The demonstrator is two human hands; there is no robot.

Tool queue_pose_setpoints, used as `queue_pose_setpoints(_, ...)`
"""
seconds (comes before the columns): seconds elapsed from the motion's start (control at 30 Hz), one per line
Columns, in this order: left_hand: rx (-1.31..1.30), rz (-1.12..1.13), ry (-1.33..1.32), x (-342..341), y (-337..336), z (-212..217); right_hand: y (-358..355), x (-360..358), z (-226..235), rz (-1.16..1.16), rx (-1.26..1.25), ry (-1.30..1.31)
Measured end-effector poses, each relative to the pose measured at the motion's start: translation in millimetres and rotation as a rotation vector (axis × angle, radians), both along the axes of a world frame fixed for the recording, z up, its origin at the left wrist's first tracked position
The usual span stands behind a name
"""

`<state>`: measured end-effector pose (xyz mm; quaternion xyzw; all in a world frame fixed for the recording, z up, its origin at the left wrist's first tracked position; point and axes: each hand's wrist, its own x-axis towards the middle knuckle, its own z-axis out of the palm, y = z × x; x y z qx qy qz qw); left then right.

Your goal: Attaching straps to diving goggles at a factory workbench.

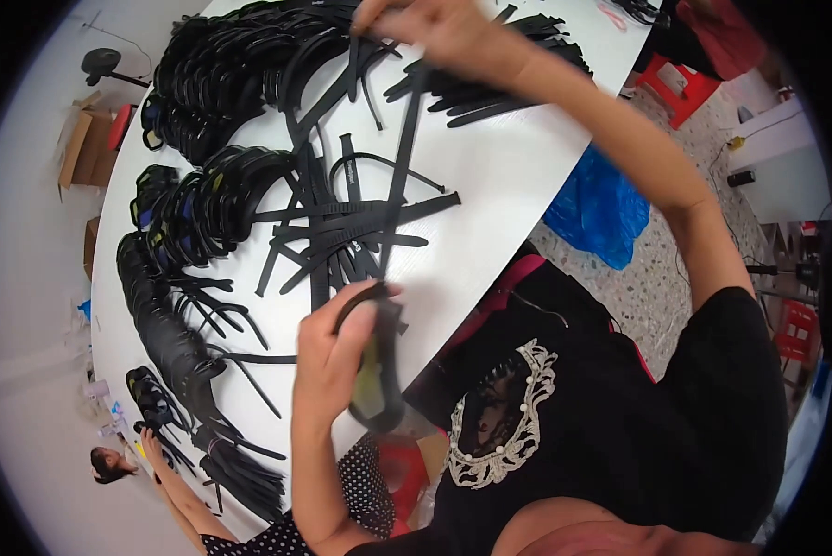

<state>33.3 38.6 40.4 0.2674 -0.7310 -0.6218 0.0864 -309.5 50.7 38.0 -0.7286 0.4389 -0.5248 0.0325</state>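
My left hand (328,338) is closed around a pair of goggles (375,371) with a black frame and a yellowish lens, blurred by motion, near the front edge of the white table (453,283). From the goggles a long black strap (402,171) runs up to my right hand (444,37). That hand is raised over the far part of the table, its fingers pinched and blurred; the strap disappears beneath it. Loose black straps (342,222) lie crossed just beyond my left hand. Below my right hand is a pile of flat black straps (499,93).
Rows of stacked black goggles (217,199) line the table's left side, with a strap bundle (245,477) near the lower left. A co-worker's hand (152,451) reaches for goggles there. A blue plastic bag (601,208) and a red stool (677,88) stand beyond the right edge.
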Motion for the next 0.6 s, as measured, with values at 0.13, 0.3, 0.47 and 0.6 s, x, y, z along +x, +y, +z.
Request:
queue_pose_setpoints(0.13, -0.799, -0.048, -0.035, -9.5, -10.9, 22.9, 58.4, 17.4, 34.3, -0.051, 0.719, 0.194)
queue_pose_setpoints(0.3, -1.426, 0.027, 0.194, -28.2, -35.7, -28.6, 64.4, -22.9, 3.1, -0.495, 0.783, 0.744)
queue_pose_setpoints(0.47, -1.195, -0.033, 0.185, 3.3, -35.1, -53.7, 75.4, -51.1, -23.0, -0.422, 0.487, 0.770)
queue_pose_setpoints(0.6, -0.890, 0.577, 0.211, 4.9, -29.2, -59.0, 68.4, -53.5, -39.9, -0.469, 0.222, 0.943)
